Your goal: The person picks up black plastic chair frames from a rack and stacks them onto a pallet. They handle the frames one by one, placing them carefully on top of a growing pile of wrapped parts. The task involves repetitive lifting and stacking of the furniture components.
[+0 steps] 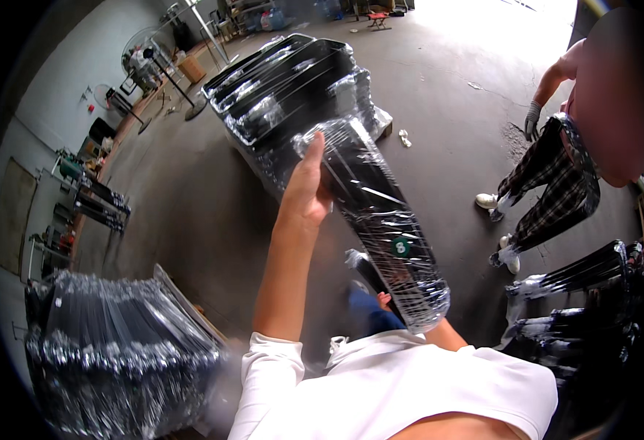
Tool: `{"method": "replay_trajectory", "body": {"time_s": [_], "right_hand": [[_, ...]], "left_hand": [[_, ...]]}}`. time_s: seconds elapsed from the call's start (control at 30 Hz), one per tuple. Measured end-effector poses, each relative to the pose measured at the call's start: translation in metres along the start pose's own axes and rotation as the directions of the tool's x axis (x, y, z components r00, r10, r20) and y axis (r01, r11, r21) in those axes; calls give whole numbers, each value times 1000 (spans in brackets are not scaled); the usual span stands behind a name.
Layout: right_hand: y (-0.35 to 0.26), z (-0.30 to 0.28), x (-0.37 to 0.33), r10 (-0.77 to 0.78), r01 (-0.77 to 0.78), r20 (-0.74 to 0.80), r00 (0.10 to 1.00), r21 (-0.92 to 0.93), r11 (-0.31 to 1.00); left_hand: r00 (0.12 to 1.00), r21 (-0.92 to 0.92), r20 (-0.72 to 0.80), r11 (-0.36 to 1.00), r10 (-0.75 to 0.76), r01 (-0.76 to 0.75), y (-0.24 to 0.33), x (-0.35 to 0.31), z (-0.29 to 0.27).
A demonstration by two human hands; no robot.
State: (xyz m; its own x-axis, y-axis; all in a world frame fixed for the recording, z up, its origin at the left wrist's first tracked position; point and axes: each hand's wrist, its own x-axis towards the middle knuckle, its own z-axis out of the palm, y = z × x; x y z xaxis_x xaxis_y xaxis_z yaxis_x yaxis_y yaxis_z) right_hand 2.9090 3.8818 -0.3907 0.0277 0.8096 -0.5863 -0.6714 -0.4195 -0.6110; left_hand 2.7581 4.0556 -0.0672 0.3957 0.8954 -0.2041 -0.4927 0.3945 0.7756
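A long black bundle (380, 198) wrapped in clear film slants across the middle, with a round green sticker on its face. My left hand (308, 183) is closed on its upper end; the thumb shows on the near side and the other fingers are hidden behind. Below, a second, narrower black wrapped piece (366, 270) sticks out from behind the bundle. Only curled fingertips of my right hand (385, 300) show beside this piece, and they seem to grip it; the bundle hides the rest. The right forearm passes beneath the bundle's lower end.
A stack of black film-wrapped bundles (285, 92) stands ahead on a low pallet. Another wrapped stack (124, 352) is at lower left, more black pieces (571, 308) at right. A person in checked trousers (556, 169) stands at right. Floor fans (168, 73) stand along the left wall.
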Motion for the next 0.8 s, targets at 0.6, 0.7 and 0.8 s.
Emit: {"method": "replay_trajectory", "body": {"time_s": [0.6, 0.7, 0.8], "right_hand": [[25, 286, 359, 134, -88, -7, 991, 718, 690], [49, 359, 406, -113, 5, 68, 991, 836, 549], [48, 436, 427, -177, 26, 86, 980, 835, 549]], "left_hand": [[949, 210, -307, 968, -67, 136, 291, 79, -282], [986, 409, -142, 912, 90, -24, 340, 56, -421], [961, 674, -80, 725, 265, -144, 404, 36, -524]]}}
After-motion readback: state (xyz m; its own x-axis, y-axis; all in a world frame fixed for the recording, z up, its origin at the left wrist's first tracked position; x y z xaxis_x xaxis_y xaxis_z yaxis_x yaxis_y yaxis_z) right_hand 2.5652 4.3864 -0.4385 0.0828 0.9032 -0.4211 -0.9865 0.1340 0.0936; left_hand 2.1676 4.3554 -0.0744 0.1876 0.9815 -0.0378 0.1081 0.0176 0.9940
